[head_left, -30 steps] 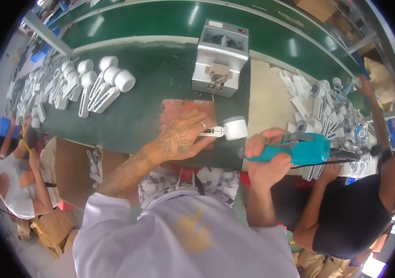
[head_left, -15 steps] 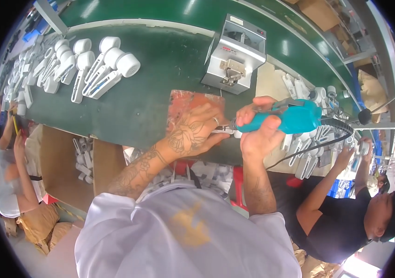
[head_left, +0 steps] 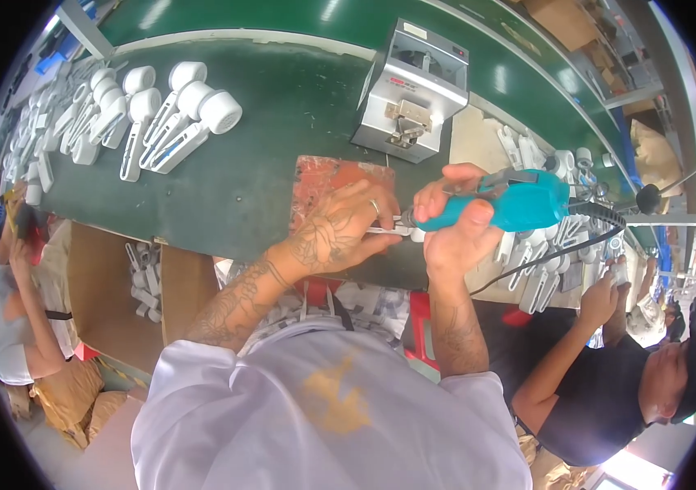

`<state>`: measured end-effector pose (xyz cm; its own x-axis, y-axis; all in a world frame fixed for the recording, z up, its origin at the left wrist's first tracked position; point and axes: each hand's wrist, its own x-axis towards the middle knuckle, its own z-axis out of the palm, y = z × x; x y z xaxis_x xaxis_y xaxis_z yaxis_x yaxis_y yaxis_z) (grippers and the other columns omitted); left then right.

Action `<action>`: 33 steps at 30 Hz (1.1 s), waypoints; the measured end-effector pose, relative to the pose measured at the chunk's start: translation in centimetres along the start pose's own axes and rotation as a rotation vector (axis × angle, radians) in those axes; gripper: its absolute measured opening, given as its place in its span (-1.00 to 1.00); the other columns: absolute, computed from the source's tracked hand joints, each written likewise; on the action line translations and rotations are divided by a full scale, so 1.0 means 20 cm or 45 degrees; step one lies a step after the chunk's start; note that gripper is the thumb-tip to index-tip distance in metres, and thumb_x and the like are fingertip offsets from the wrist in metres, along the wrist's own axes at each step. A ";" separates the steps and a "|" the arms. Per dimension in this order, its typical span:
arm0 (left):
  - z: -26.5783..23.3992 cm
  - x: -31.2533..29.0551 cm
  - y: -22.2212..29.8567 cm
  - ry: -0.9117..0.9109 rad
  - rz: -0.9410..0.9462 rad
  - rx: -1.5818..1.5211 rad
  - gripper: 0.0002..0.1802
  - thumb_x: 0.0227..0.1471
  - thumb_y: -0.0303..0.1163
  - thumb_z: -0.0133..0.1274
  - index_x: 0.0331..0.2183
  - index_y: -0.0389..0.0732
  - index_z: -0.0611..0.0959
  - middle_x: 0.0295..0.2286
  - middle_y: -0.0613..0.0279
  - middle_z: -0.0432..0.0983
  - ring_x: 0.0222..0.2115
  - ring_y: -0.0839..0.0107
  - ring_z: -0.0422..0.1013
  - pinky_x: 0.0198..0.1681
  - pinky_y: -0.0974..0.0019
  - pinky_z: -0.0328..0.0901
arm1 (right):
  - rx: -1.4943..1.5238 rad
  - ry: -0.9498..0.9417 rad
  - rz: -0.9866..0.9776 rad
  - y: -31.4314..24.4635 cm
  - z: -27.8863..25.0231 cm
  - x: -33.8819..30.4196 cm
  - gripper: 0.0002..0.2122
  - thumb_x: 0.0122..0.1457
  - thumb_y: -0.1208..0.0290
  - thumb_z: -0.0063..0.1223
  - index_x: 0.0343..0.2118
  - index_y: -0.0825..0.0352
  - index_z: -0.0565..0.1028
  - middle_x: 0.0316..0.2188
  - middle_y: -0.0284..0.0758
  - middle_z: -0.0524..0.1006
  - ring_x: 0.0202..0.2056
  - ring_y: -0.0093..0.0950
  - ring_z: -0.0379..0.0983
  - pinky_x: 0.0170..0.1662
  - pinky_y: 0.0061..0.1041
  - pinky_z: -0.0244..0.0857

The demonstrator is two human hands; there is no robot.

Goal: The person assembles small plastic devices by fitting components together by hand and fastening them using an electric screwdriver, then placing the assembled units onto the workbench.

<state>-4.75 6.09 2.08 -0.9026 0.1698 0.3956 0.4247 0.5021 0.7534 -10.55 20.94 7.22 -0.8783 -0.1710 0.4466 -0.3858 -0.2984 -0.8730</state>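
My right hand (head_left: 462, 237) is wrapped round a teal electric screwdriver (head_left: 519, 202), which lies nearly level with its tip pointing left. That tip meets a white plastic handle part (head_left: 389, 230), mostly covered by fingers. My left hand (head_left: 346, 224), with a ring on one finger, pinches this white part over the near right side of a worn red pad (head_left: 315, 175). How the screwdriver tip sits in the part is too small to tell.
A silver screw feeder (head_left: 413, 90) stands behind the pad. White round-headed handheld pieces (head_left: 193, 102) lie at the left, and more (head_left: 540, 278) at the right beside the black cord (head_left: 527, 263). A cardboard box (head_left: 111, 278) stands below left. Co-workers sit on both sides.
My left fingers have shifted slightly round the white part; the screwdriver has hardly moved. The right co-worker's hands have come lower and nearer, and the left co-worker's arms have moved.
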 end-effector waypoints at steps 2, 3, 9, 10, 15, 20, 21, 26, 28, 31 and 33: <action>0.01 0.00 -0.02 0.018 0.059 -0.064 -0.70 -0.11 -0.39 0.35 -0.39 -0.15 0.52 -0.27 0.24 0.52 -0.17 0.12 0.44 -0.11 0.11 0.35 | 0.009 -0.017 0.009 0.00 0.00 0.00 -0.29 0.18 -0.27 0.05 -0.17 0.52 0.39 -0.65 -0.33 0.35 -0.63 -0.49 0.32 -0.54 -0.45 0.27; 0.01 0.00 -0.03 0.014 0.060 -0.068 -0.70 -0.11 -0.39 0.35 -0.39 -0.15 0.52 -0.27 0.24 0.52 -0.17 0.12 0.44 -0.11 0.11 0.35 | 0.006 -0.012 0.009 0.00 -0.01 0.00 -0.29 0.18 -0.27 0.05 -0.17 0.52 0.39 -0.65 -0.33 0.35 -0.63 -0.49 0.32 -0.54 -0.45 0.27; 0.00 0.01 -0.02 -0.045 0.082 -0.092 -0.73 -0.01 -0.32 0.29 -0.41 -0.19 0.50 -0.21 0.23 0.51 -0.14 0.11 0.42 -0.11 0.08 0.34 | 0.181 -0.022 0.004 0.01 -0.02 0.00 -0.40 0.21 -0.08 0.18 -0.14 0.54 0.42 -0.63 -0.34 0.41 -0.58 -0.50 0.39 -0.49 -0.52 0.28; 0.00 0.01 -0.02 -0.033 0.082 -0.078 -0.74 -0.01 -0.32 0.29 -0.40 -0.20 0.52 -0.22 0.21 0.52 -0.15 0.10 0.43 -0.12 0.08 0.35 | 0.112 -0.020 0.018 0.00 -0.02 0.00 -0.35 0.20 -0.16 0.13 -0.15 0.53 0.41 -0.63 -0.32 0.39 -0.60 -0.49 0.37 -0.51 -0.49 0.28; 0.01 0.00 0.01 0.022 0.019 0.102 -0.73 -0.01 -0.29 0.28 -0.31 -0.21 0.58 -0.25 0.17 0.52 -0.19 0.08 0.43 -0.15 0.06 0.37 | 0.063 -0.010 0.033 0.01 -0.02 -0.01 -0.32 0.19 -0.22 0.10 -0.16 0.53 0.40 -0.64 -0.31 0.38 -0.62 -0.48 0.35 -0.52 -0.45 0.29; 0.04 0.00 -0.03 -0.007 0.090 0.157 -0.64 0.02 -0.23 0.25 -0.18 -0.23 0.62 -0.24 0.15 0.53 -0.19 0.04 0.42 -0.12 0.07 0.36 | 0.040 -0.003 0.023 -0.01 -0.01 -0.01 -0.31 0.17 -0.21 0.14 -0.15 0.54 0.40 -0.64 -0.31 0.38 -0.62 -0.47 0.35 -0.52 -0.45 0.29; 0.03 0.00 -0.02 -0.005 0.093 0.158 -0.64 0.02 -0.23 0.25 -0.18 -0.23 0.62 -0.24 0.15 0.53 -0.19 0.04 0.42 -0.12 0.07 0.36 | 0.039 -0.004 0.020 0.00 -0.02 -0.01 -0.31 0.17 -0.21 0.14 -0.15 0.54 0.40 -0.64 -0.31 0.38 -0.62 -0.47 0.35 -0.52 -0.45 0.29; -0.03 0.04 -0.02 -0.013 0.064 0.096 -0.70 0.05 -0.20 0.23 -0.28 -0.23 0.68 -0.21 0.16 0.54 -0.12 0.08 0.38 0.00 0.07 0.31 | 0.110 -0.016 -0.016 0.01 -0.01 0.04 -0.43 0.25 -0.04 0.14 -0.13 0.55 0.43 -0.60 -0.34 0.44 -0.59 -0.52 0.40 -0.49 -0.53 0.29; -0.04 0.06 -0.06 0.005 0.036 0.141 -0.72 0.05 -0.19 0.22 -0.30 -0.22 0.68 -0.19 0.16 0.54 -0.10 0.09 0.37 0.01 0.07 0.31 | 0.103 -0.014 -0.065 0.01 0.01 0.12 -0.43 0.25 -0.05 0.13 -0.14 0.55 0.43 -0.60 -0.34 0.44 -0.58 -0.52 0.40 -0.49 -0.54 0.29; -0.07 0.08 -0.07 -0.004 0.003 0.166 -0.72 0.07 -0.18 0.20 -0.27 -0.18 0.68 -0.14 0.17 0.54 -0.09 0.09 0.38 0.04 0.07 0.30 | -0.048 0.033 -0.101 0.02 0.04 0.27 -0.45 0.29 -0.08 0.05 -0.16 0.49 0.45 -0.58 -0.35 0.44 -0.57 -0.52 0.41 -0.49 -0.55 0.28; -0.08 0.05 -0.06 -0.006 0.033 0.226 -0.68 0.07 -0.17 0.20 -0.18 -0.14 0.66 -0.12 0.18 0.54 -0.06 0.08 0.39 0.06 0.05 0.28 | -0.207 0.057 -0.158 0.09 0.08 0.38 -0.52 0.35 -0.04 -0.02 -0.20 0.44 0.47 -0.59 -0.35 0.44 -0.56 -0.51 0.43 -0.49 -0.56 0.28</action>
<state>-6.14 4.39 2.38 -0.8921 0.1880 0.4109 0.4287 0.6393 0.6384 -17.47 17.69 9.35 -0.8313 -0.0995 0.5468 -0.5293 -0.1583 -0.8336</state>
